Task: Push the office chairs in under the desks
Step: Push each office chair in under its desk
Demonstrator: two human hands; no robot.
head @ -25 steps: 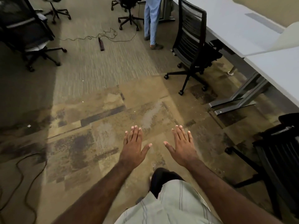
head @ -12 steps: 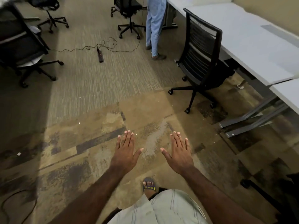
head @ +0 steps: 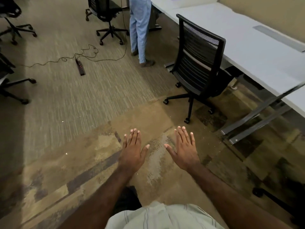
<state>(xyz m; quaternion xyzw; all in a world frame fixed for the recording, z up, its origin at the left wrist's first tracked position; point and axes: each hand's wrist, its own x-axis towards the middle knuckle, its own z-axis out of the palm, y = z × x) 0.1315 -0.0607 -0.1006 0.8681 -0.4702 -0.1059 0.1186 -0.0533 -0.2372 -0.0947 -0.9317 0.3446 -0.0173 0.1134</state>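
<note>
Left hand: left hand [head: 132, 150] was flat, fingers spread, palm down, grasping nothing, well short of the mesh-back chair.
Right hand: right hand [head: 184, 149] was likewise flat and empty.
Mesh-back chair: mesh-back chair [head: 198, 63] stood at the desk [head: 247, 52] edge, seat partly under it.
Far chair: far chair [head: 106, 15] stood clear of the desk, beside a standing person [head: 140, 28].
Power strip: power strip [head: 80, 66] lay on the carpet, well apart from the desk.

power strip [head: 80, 66], cable [head: 92, 54], standing person [head: 140, 28]

Mesh-back chair [head: 200, 52] w/ black plastic frame, matt smooth desk [head: 247, 52], worn carpet [head: 82, 104]
</note>
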